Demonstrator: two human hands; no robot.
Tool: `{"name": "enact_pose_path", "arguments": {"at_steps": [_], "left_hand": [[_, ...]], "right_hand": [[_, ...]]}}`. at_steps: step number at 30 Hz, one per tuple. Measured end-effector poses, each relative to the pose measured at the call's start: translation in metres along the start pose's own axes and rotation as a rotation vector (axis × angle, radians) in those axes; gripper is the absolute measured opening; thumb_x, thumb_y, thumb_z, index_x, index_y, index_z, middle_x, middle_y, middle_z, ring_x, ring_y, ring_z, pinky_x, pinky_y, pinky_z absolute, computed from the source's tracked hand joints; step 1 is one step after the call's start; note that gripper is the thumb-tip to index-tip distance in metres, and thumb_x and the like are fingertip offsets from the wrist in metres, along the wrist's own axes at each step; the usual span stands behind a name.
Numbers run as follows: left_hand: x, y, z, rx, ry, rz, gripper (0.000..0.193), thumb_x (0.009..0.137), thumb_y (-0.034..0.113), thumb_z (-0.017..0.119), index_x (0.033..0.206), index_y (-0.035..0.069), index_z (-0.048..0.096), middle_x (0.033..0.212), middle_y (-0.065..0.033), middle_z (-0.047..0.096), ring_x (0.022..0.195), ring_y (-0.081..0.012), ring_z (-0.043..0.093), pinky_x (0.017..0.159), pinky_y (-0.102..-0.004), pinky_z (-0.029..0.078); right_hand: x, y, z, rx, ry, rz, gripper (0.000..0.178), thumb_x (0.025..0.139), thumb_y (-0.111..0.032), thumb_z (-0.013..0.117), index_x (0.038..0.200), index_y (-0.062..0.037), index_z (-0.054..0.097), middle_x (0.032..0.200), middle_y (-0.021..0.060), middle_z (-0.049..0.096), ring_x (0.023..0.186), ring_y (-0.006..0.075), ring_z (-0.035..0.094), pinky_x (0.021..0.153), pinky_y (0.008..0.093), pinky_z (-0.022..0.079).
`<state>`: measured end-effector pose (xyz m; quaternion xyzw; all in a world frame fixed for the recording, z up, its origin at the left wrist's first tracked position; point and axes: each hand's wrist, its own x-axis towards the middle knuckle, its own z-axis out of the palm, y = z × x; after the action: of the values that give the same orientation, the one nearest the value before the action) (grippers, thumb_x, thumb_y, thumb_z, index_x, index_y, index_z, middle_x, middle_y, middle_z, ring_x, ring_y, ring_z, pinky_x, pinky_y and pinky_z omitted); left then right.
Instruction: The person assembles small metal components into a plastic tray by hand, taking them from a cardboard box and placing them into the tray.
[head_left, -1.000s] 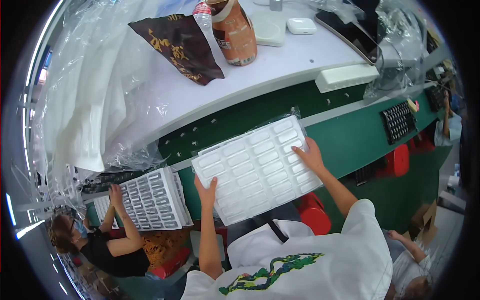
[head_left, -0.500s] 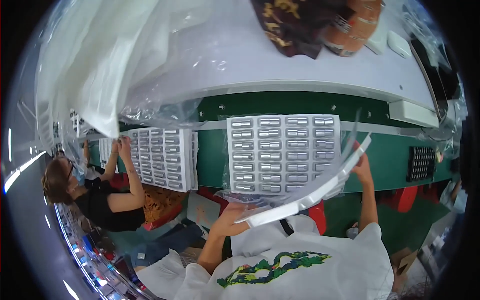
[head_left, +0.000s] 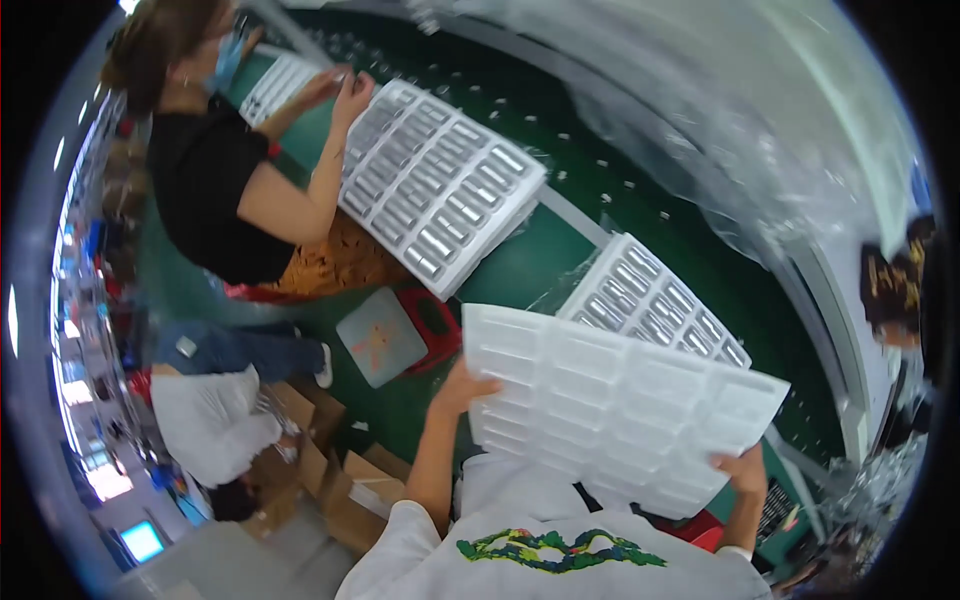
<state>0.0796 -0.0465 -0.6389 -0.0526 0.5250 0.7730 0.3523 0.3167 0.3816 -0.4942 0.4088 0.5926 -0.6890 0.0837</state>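
Note:
Between my two hands I hold up a white moulded plastic tray (head_left: 620, 400) with rows of shallow pockets. My left hand (head_left: 462, 388) is closed on its left edge, the thumb on the face toward me. My right hand (head_left: 742, 468) grips the lower right corner. No metal parts show in this tray's pockets. Partly hidden behind it, a filled tray (head_left: 652, 305) with rows of silver metal cylinders lies on the green bench. Clear plastic film lies beside that tray.
To the left, a co-worker (head_left: 225, 170) in a black top handles a stack of filled trays (head_left: 440, 180). A stool with a grey top (head_left: 378, 335) stands on the floor. Beyond it, another person (head_left: 210, 420) bends over open cardboard boxes (head_left: 365, 495). Plastic sheeting (head_left: 680, 120) hangs at upper right.
My view has swung left. The white tray, seen nearly edge-on before, now faces me broadly, still in both hands, and covers part of the filled tray.

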Motion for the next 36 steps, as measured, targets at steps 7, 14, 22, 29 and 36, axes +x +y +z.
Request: {"name": "enact_pose_path", "arguments": {"at_steps": [7,14,22,29,36], "left_hand": [[-0.092,-0.093,-0.146,0.007,0.637,0.011,0.045,0.083,0.007,0.076,0.125,0.002,0.06,0.112,-0.0061,0.068,0.1,-0.0171,0.064,0.088,-0.034,0.052],[-0.2,-0.187,-0.189,-0.138,1.512,0.256,0.053,0.08,-0.004,0.067,0.131,-0.005,0.054,0.125,-0.0164,0.062,0.107,-0.029,0.062,0.092,-0.0382,0.049],[-0.252,-0.428,-0.302,0.432,1.259,-0.394,0.051,0.068,0.026,0.085,0.109,0.002,0.068,0.104,-0.0189,0.071,0.099,-0.0355,0.067,0.089,-0.044,0.051],[-0.115,-0.635,-0.457,0.607,1.117,-0.352,0.06,0.073,0.049,0.08,0.12,0.013,0.071,0.142,-0.0238,0.05,0.14,-0.045,0.03,0.115,-0.0584,0.022],[0.019,-0.709,-0.522,0.644,1.058,-0.48,0.068,0.073,0.049,0.083,0.127,0.011,0.068,0.156,-0.032,0.02,0.145,-0.0484,0.01,0.119,-0.0561,0.015]], "right_hand": [[0.001,-0.006,0.266,-0.837,-0.741,-0.598,0.035,0.085,-0.021,0.075,0.113,-0.0018,0.065,0.094,0.0168,0.069,0.079,0.0329,0.069,0.069,0.0425,0.055],[0.062,0.18,0.478,-1.045,-0.841,-0.514,0.024,0.078,-0.015,0.066,0.098,-0.0034,0.061,0.099,0.0195,0.059,0.088,0.0413,0.065,0.072,0.0501,0.055],[0.182,0.425,0.522,-1.457,-1.009,-0.536,0.025,0.075,-0.008,0.061,0.099,-0.002,0.065,0.104,0.0223,0.062,0.094,0.04,0.066,0.078,0.051,0.055],[0.394,0.553,0.563,-1.579,-0.864,-0.369,0.04,0.077,-0.026,0.071,0.11,-0.0034,0.069,0.111,0.0234,0.067,0.1,0.0425,0.065,0.088,0.0509,0.053],[0.489,0.599,0.503,-1.34,-0.573,-0.541,0.036,0.08,-0.026,0.073,0.107,-0.0022,0.07,0.099,0.0226,0.071,0.091,0.0412,0.069,0.081,0.0466,0.055]]}}
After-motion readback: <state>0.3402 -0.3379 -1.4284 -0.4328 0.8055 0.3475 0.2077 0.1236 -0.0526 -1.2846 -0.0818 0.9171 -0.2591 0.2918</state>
